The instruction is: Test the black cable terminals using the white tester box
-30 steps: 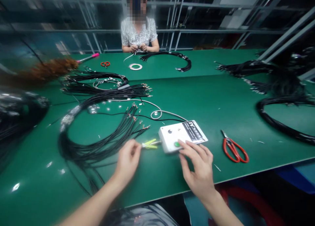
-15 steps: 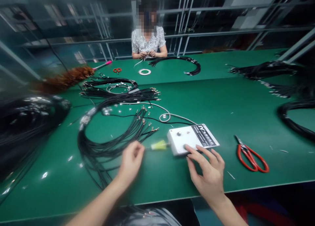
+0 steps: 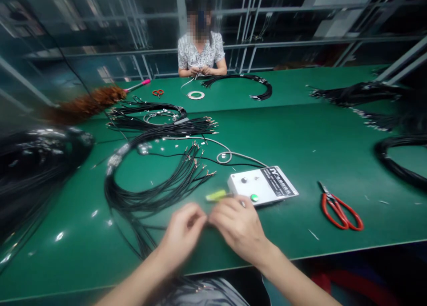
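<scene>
My left hand [image 3: 185,228] is closed in a pinch on a black cable [image 3: 156,227], which runs in from the loose strands on the left. Right beside it, my right hand [image 3: 236,221] is pinched at the cable's end, fingertips close to the left ones; the tip itself is hidden. Just behind the right hand sits a white box [image 3: 248,183] with a black label, a knob and a green button [image 3: 254,198]. From its left side sticks out a yellow-green, blurred tip piece [image 3: 215,195]. A curved bundle of black cables [image 3: 133,190] with bare copper ends lies left of my hands.
Red-handled cutters [image 3: 340,210] lie to the right. More cable bundles rest at the left [image 3: 40,163] and right edges [image 3: 400,157]. Across the green table [image 3: 283,128] a person [image 3: 201,52] works with both hands, near a tape roll [image 3: 195,95] and a brown duster [image 3: 96,102].
My right hand has left the box's green button and moved left to meet my left hand. The left hand has come slightly right and nearer to me, away from the yellow-green tip piece.
</scene>
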